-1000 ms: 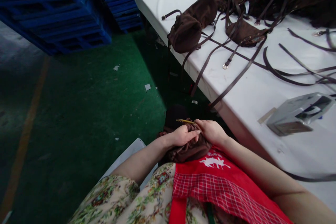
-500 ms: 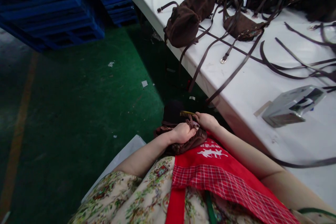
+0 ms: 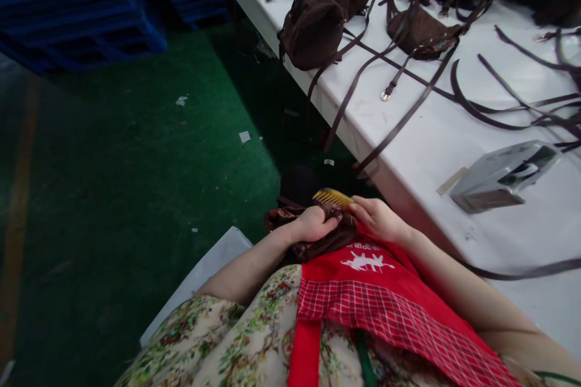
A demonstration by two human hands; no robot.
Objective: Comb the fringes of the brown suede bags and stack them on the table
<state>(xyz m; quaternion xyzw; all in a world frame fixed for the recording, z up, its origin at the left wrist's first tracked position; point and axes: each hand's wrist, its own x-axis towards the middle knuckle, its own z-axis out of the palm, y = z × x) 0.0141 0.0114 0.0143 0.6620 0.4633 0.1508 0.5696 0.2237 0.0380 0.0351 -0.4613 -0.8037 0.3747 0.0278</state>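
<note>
My left hand (image 3: 315, 225) is closed on a bunched dark brown bag (image 3: 324, 249) in front of my red apron. A fold of its fabric shows between my thumb and fingers. In my right hand (image 3: 376, 216) is a yellow comb (image 3: 333, 198), pinched at its right end, its teeth facing down toward the fold. The comb lies just above my left fingertips; whether it touches the fabric I cannot tell. Something black and rounded (image 3: 298, 186) sits just beyond the bag.
On the white table (image 3: 422, 181) to the right lie brown drawstring-like bags (image 3: 315, 27) with long straps and buckles. A grey metallic box-like object (image 3: 503, 175) stands near its edge. Blue pallets (image 3: 82, 12) are stacked at the far left, and paper scraps (image 3: 244, 136) lie on the green floor.
My right hand has moved a little right and turned, so the comb now shows its broad side. My left hand stays on the bag. The whole view has shifted slightly.
</note>
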